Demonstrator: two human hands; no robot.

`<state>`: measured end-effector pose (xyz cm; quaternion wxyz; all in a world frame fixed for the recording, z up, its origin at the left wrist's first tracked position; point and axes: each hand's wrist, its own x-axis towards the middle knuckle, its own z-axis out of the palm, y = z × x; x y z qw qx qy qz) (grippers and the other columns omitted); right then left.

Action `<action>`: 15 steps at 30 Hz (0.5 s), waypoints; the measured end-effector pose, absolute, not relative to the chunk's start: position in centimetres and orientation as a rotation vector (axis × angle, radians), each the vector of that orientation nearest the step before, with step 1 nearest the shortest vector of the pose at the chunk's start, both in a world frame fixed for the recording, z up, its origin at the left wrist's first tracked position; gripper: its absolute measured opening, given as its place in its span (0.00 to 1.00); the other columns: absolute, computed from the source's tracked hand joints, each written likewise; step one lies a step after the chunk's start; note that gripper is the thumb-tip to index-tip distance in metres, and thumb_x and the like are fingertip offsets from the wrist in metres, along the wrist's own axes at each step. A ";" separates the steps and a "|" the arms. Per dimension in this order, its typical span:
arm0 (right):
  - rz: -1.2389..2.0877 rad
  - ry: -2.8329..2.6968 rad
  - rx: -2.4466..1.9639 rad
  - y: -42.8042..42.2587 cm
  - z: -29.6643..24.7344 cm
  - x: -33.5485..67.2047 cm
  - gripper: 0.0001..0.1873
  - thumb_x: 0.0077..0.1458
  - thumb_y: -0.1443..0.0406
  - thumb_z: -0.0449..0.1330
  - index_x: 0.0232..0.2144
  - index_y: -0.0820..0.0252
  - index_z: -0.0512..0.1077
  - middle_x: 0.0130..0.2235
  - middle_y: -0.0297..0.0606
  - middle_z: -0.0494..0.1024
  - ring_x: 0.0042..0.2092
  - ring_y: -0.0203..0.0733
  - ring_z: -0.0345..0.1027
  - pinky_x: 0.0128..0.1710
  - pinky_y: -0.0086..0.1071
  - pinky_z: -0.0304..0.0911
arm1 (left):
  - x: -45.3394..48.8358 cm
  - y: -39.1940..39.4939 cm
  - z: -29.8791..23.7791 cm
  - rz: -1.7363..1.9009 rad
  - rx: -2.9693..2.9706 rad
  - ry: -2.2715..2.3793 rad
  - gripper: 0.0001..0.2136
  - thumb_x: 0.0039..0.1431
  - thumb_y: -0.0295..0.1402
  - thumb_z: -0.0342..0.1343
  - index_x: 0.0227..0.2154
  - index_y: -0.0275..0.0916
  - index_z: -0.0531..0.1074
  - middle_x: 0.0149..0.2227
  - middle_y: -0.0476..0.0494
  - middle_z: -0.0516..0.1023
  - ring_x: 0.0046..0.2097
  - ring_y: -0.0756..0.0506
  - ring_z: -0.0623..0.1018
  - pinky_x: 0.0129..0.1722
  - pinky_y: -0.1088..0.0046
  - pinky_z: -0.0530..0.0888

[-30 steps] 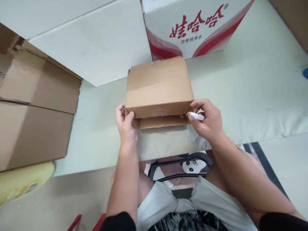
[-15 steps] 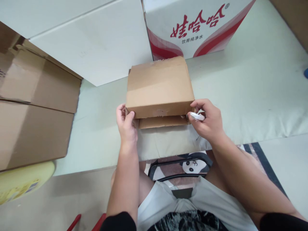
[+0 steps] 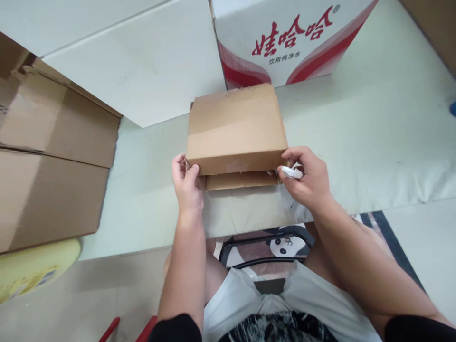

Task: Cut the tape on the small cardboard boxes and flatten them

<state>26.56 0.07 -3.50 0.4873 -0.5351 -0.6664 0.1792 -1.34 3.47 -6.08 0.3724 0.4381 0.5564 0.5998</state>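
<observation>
Resting just in front of the red-lettered carton (image 3: 285,42), the small brown box (image 3: 237,128) is gripped at both near corners. The left hand (image 3: 185,183) is closed on the left corner; the right hand (image 3: 306,178) is curled at the right corner, a small white object (image 3: 290,173) being pinched in its fingers.

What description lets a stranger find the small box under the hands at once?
On the pale green table, before the white carton with red characters, lies a small brown box. The left hand and right hand hold its near corners; it is the smallest box there.
</observation>
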 end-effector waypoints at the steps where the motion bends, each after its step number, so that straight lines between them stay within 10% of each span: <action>1: 0.433 -1.621 -1.301 0.1 -3.5 26.6 0.10 0.52 0.64 0.62 0.38 0.53 0.70 0.27 0.28 0.70 0.26 0.34 0.61 0.27 0.31 0.61 | -1.4 3.5 -6.2 1.532 1.139 1.428 0.27 0.50 0.51 0.67 0.49 0.46 0.68 0.52 0.41 0.74 0.55 0.40 0.75 0.55 0.64 0.73; 15: 0.425 -1.602 -1.272 0.1 -3.5 26.6 0.09 0.52 0.64 0.63 0.37 0.53 0.70 0.26 0.28 0.70 0.24 0.32 0.59 0.26 0.30 0.59 | -1.3 3.2 -5.9 1.529 1.084 1.422 0.27 0.49 0.51 0.69 0.48 0.46 0.70 0.51 0.41 0.75 0.55 0.39 0.76 0.54 0.63 0.75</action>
